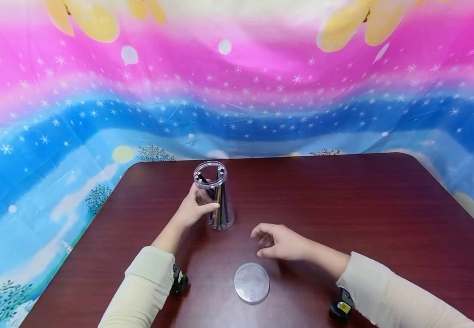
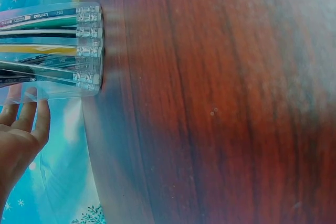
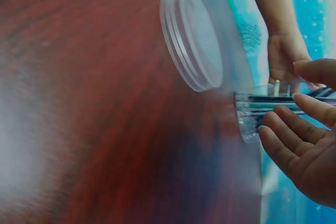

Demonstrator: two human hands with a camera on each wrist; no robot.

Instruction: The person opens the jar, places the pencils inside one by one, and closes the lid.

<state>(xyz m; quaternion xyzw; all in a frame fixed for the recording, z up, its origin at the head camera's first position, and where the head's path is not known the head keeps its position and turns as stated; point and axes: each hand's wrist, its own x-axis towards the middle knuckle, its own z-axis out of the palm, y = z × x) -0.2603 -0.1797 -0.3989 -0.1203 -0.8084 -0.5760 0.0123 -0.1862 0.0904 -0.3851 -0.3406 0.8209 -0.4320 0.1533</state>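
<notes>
Several dark pencils and a yellowish one stand in a clear plastic jar [image 1: 228, 200], whose top has no lid on it. My left hand [image 1: 192, 207] grips the jar from its left side, thumb across the front. In the left wrist view, the pencils [image 2: 39, 50] show through the wall and the left fingers [image 2: 41, 121] lie against the jar. My right hand [image 1: 284, 241] hovers over the table with loosely bent fingers, holding nothing. Just below it, a round clear lid [image 1: 251, 283] lies flat; the right wrist view shows the lid [image 3: 191, 38] from the side.
The dark red wooden table [image 1: 343, 200] has rounded far corners. Behind it hangs a colourful cloth [image 1: 237, 109] with snowflakes and trees. A small black device sits at each wrist, the right one [image 1: 341, 307] with a yellow label.
</notes>
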